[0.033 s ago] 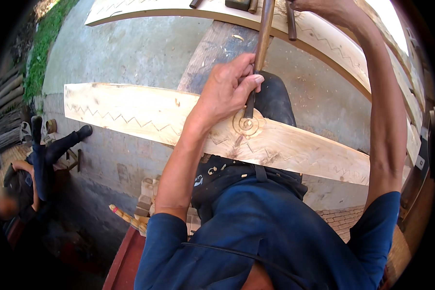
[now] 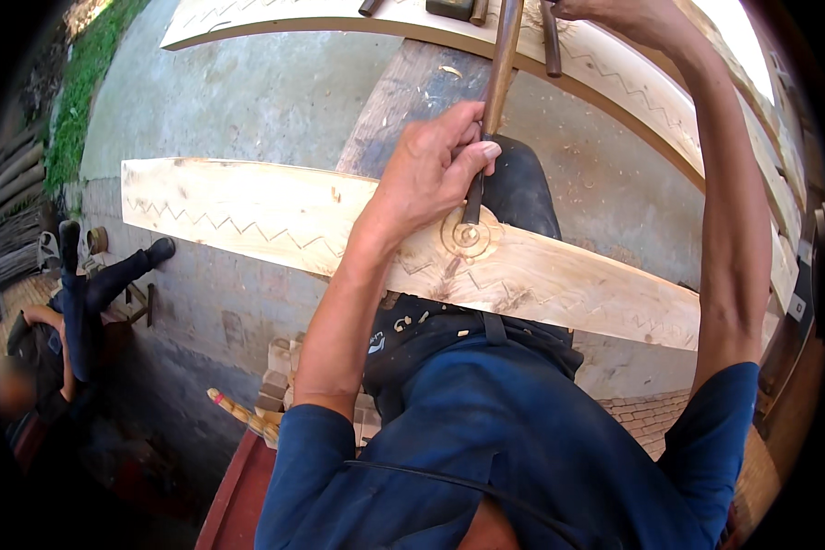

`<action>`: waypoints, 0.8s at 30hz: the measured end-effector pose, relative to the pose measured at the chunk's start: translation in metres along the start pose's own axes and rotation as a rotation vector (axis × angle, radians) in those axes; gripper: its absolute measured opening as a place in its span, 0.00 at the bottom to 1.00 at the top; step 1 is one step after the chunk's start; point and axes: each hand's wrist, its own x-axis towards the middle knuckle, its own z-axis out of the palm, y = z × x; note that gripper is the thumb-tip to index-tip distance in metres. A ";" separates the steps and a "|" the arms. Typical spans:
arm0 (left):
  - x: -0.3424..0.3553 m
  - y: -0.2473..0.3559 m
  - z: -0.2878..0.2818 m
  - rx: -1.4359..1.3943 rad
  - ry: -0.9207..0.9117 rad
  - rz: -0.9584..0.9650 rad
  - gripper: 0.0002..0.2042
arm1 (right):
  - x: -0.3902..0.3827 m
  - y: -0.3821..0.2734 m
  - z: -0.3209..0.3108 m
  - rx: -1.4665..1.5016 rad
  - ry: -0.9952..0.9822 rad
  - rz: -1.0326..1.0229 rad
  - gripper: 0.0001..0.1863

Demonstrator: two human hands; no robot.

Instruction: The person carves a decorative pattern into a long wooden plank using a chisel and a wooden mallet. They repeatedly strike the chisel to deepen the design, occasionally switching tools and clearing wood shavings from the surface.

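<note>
- Virtually nothing has shifted since the earlier frame;
- we keep the left hand (image 2: 435,165) clamped on the long chisel-like tool (image 2: 500,78); its tip stands at the carved rings (image 2: 467,240), just below the grip;
- the pale board (image 2: 495,270) lies below, extending to both sides;
- our right hand (image 2: 619,13): above right, cropped; closure we cannot tell.

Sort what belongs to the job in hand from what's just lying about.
In use:
- wooden-handled tool, gripped by the left hand
- carved board at its tip

Apparently lying about:
- second zigzag-carved board
- dark block on it
- stacked logs
</note>
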 end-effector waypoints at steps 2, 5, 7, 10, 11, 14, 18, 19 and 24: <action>0.004 0.005 0.004 -0.010 -0.027 0.033 0.15 | -0.002 0.013 -0.009 0.063 0.035 0.124 0.33; -0.001 0.002 0.002 -0.002 0.002 0.011 0.15 | 0.002 0.007 0.000 0.008 -0.027 0.075 0.33; 0.000 0.002 0.003 -0.005 -0.005 0.010 0.16 | 0.005 0.001 -0.009 -0.014 -0.172 0.067 0.32; 0.003 0.006 0.005 -0.016 -0.042 0.018 0.16 | -0.002 0.015 -0.005 0.160 0.083 0.188 0.31; 0.001 0.004 0.004 -0.022 -0.040 0.003 0.16 | 0.000 0.016 0.000 0.084 0.029 0.127 0.30; -0.003 -0.001 -0.003 -0.223 -0.074 -0.044 0.16 | 0.000 0.019 -0.002 0.070 -0.109 -0.021 0.31; -0.004 0.005 -0.006 -0.441 0.081 -0.105 0.13 | -0.020 0.013 0.000 0.371 0.100 0.149 0.36; -0.004 0.003 -0.005 -0.375 0.073 -0.070 0.13 | -0.024 0.011 -0.003 0.299 0.102 0.164 0.37; -0.003 0.000 -0.001 -0.306 0.045 -0.043 0.13 | -0.033 0.016 -0.001 0.237 0.078 0.058 0.39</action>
